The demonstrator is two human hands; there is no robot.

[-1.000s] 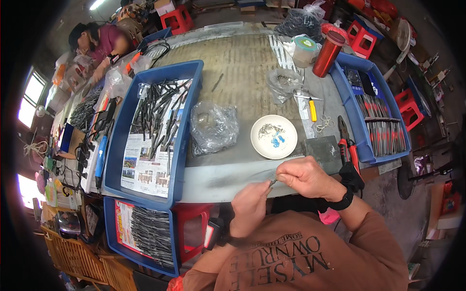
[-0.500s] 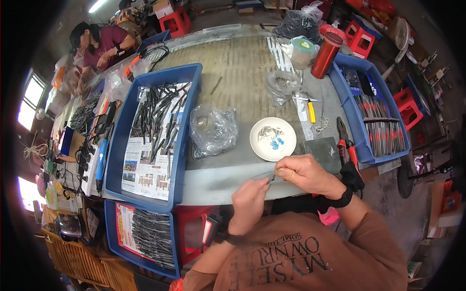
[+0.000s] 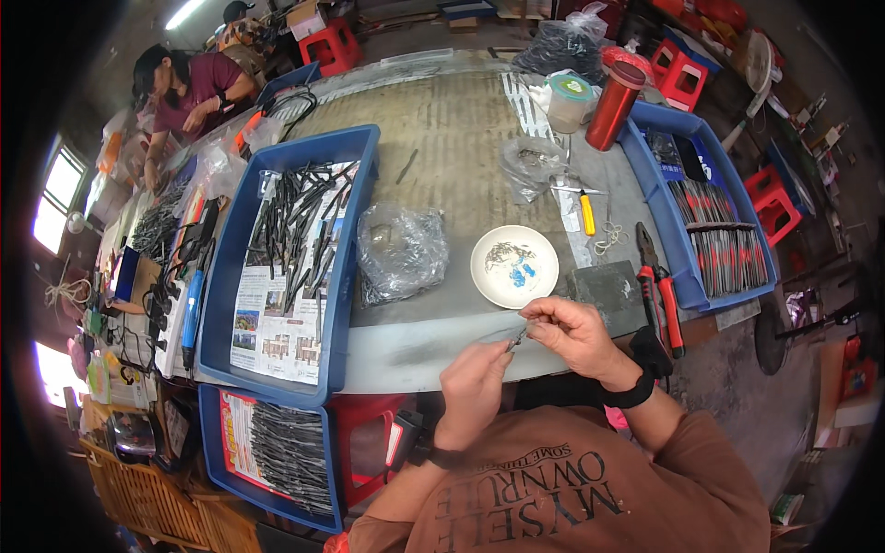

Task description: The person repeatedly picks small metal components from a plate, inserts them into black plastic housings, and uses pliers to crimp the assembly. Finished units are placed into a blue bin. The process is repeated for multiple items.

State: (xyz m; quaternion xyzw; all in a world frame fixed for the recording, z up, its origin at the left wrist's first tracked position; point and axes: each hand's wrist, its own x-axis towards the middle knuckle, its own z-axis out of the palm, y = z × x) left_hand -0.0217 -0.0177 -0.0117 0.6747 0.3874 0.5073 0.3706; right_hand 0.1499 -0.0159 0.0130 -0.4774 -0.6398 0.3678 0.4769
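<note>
Two bare hands, meeting above the near edge of one table (image 3: 461,120). Left hand (image 3: 473,376): thumb and forefinger pinched on one small dark piece (image 3: 516,341). Right hand (image 3: 579,339): fingers curled, tips at the piece's upper end; cannot tell whether they grip it. Piece sits between the two hands, just short of one round white dish (image 3: 502,293). In the dish, one scatter of thin dark bits (image 3: 510,251) and one cluster of blue bits (image 3: 522,275), both too small to count.

Three blue trays near the worker. Large one, left (image 3: 313,150): loose black strips on newspaper. Second, below it (image 3: 334,461): black strips packed in a stack. Third, right (image 3: 656,198): two rows of dark, red-marked pieces.

On the table, two clear plastic bags (image 3: 403,253), well apart; one yellow-handled tool (image 3: 587,214); one loop of string (image 3: 610,238); one dark block (image 3: 604,290); one pair of red-handled pliers (image 3: 670,313) beside the block. Farther back, one red bottle (image 3: 616,109) and one green-lidded tub (image 3: 570,101), side by side. Two other people, upper left, one in a maroon shirt (image 3: 207,83).
</note>
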